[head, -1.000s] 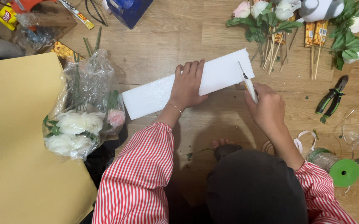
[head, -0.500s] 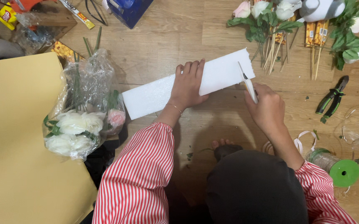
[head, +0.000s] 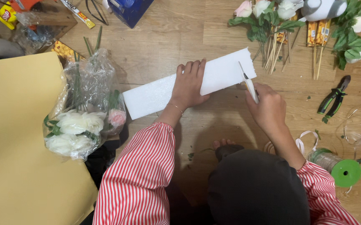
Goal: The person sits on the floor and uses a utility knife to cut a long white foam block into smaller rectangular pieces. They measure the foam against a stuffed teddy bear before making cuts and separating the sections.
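Note:
A long white foam block (head: 153, 96) lies slanted on the wooden floor. My left hand (head: 187, 85) presses flat on its middle, fingers spread a little. My right hand (head: 266, 109) grips a utility knife (head: 248, 82) with a white handle, whose blade rests in the foam near the block's right end. Both sleeves are red-and-white striped.
A wrapped bunch of white and pink flowers (head: 82, 121) lies left of the block, beside a large yellow sheet (head: 16, 141). Loose flowers and sticks (head: 272, 25) lie at the top right. Green-handled pliers (head: 334, 101) and a green ribbon spool (head: 341, 170) sit on the right.

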